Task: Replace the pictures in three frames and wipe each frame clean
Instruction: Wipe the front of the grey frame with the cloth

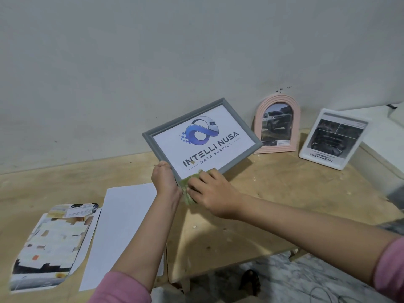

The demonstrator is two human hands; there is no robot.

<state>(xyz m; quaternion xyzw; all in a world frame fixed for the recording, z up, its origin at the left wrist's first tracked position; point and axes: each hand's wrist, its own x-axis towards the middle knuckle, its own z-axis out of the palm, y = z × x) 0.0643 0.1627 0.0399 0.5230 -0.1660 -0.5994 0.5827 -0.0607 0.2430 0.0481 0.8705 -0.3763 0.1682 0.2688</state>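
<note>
head view: left hand (162,179) grips rectangular grey frame (202,136); right hand (211,191) presses fuzzy green cloth (188,190) on it.

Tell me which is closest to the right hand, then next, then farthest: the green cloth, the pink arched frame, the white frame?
1. Green cloth, under the right hand.
2. Pink arched frame, behind, against the wall.
3. White frame, far right.

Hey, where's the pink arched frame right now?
The pink arched frame stands at the table's far right, leaning on the wall, between the held grey frame and the white frame.
</note>
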